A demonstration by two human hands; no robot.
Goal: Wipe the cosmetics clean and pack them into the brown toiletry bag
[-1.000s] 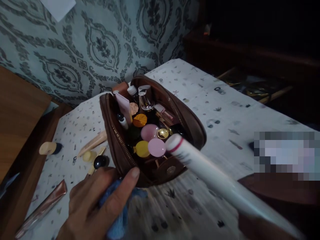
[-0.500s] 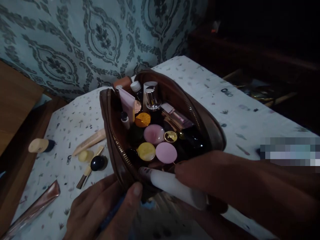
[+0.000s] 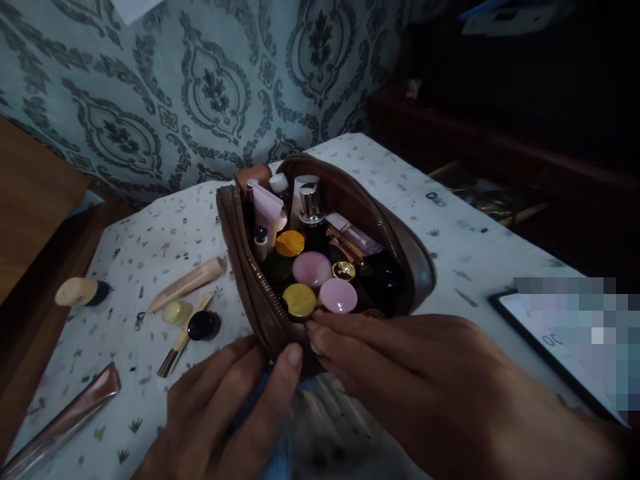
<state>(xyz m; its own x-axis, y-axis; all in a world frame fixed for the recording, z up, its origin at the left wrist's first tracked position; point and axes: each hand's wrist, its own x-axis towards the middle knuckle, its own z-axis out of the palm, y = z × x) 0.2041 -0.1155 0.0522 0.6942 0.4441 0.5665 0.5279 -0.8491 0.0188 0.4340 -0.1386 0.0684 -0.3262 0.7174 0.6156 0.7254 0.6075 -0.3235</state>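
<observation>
A brown zip pouch (image 3: 405, 263) stands open on the patterned tablecloth (image 3: 450, 220), packed with cosmetics: pink lids (image 3: 311, 268), yellow lids (image 3: 299, 299), a silver-capped bottle (image 3: 310, 200) and tubes. My left hand (image 3: 220, 413) is closed on a blue cloth (image 3: 280, 460), its thumb against the pouch's near end. My right hand (image 3: 425, 380) reaches across from the right. Its fingers are pressed together at the pouch's near rim, just below the lids. What lies under them is hidden.
Left of the pouch lie a beige tube (image 3: 187, 283), a small brush (image 3: 183, 340), a black round cap (image 3: 200, 325), a cream-capped bottle (image 3: 80, 291) and a rose metallic tube (image 3: 65, 420). A flat screen (image 3: 530, 327) sits at the right. Wooden furniture (image 3: 30, 200) borders the left.
My right hand brought a white tube in from the right and down to the pouch's near end. The tube is now out of sight under my fingers. My left hand stayed on the cloth.
</observation>
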